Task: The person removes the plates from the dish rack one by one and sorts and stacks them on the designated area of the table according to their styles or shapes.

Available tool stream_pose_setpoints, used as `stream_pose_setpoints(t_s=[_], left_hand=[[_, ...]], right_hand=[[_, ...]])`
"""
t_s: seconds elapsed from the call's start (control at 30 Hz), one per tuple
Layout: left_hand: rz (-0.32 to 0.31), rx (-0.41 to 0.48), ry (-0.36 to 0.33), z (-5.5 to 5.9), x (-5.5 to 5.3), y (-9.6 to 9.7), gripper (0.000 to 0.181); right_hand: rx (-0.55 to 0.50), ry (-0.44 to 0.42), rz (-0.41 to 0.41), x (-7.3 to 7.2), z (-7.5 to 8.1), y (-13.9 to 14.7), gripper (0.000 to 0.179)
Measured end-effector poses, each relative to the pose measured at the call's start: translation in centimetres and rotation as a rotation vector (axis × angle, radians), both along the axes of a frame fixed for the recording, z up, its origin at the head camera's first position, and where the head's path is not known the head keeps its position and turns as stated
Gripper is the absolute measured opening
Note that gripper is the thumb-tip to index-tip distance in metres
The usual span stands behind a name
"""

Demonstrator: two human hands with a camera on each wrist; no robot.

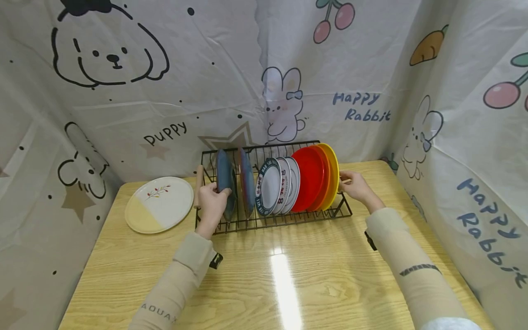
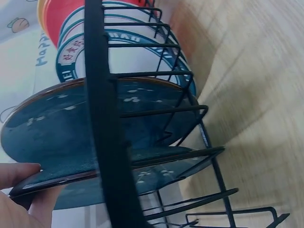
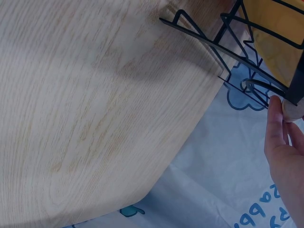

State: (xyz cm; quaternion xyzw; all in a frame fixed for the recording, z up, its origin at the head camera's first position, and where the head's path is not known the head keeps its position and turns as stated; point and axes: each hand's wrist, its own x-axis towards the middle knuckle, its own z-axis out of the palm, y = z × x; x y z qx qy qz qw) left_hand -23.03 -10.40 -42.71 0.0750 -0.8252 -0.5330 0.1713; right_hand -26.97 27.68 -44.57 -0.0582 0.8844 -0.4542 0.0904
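Observation:
A black wire dish rack point(image 1: 272, 225) stands on the table and holds a row of upright plates. My left hand point(image 1: 212, 204) pinches the near edge of the leftmost dark blue plate point(image 1: 224, 167), which stands in the rack; the left wrist view shows thumb and fingers on its rim. Beside it leans another blue plate point(image 1: 246, 183) with a brown rim. To the right follow several white plates point(image 1: 270, 188) with patterned rims, then red plates point(image 1: 305, 178) and a yellow plate point(image 1: 334, 169). At the rack's right end, my right hand point(image 1: 355, 185) holds the round wooden handle point(image 3: 291, 110).
Left of the rack, a cream and yellow plate point(image 1: 158, 206) with a twig pattern lies flat. Another wooden handle point(image 1: 200, 188) is on the rack's left end. Printed cloth point(image 1: 231, 68) hangs behind and beside the wooden table point(image 1: 321, 270).

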Motion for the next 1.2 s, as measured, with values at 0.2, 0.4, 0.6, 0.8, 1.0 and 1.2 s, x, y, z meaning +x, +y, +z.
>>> stream_pose_setpoints(t_s=[0.2, 0.4, 0.6, 0.8, 1.0, 1.2], left_hand=[[0.022, 0.053, 0.027, 0.8, 0.2, -0.2, 0.005], [0.076, 0.054, 0.039, 2.0, 0.3, -0.5, 0.019], [0.094, 0.083, 0.093, 3.5, 0.5, -0.9, 0.034], [0.103, 0.105, 0.149, 5.3, 0.8, -1.5, 0.016], [0.074, 0.11, 0.224, 6.9, 1.3, -2.4, 0.007], [0.055, 0.034, 0.33, 8.2, 1.8, -3.4, 0.008]], right_hand=[[-0.009, -0.004, -0.004, 0.0, 0.1, 0.0, 0.045], [-0.021, -0.003, 0.0, 0.1, 0.1, 0.0, 0.046], [-0.007, -0.002, 0.001, 0.0, -0.1, 0.1, 0.045], [0.006, -0.011, -0.001, -0.1, -0.3, 0.4, 0.046], [-0.001, -0.009, 0.003, -0.2, -0.3, 0.4, 0.046], [0.001, 0.0, -0.004, -0.2, -0.3, 0.2, 0.045]])
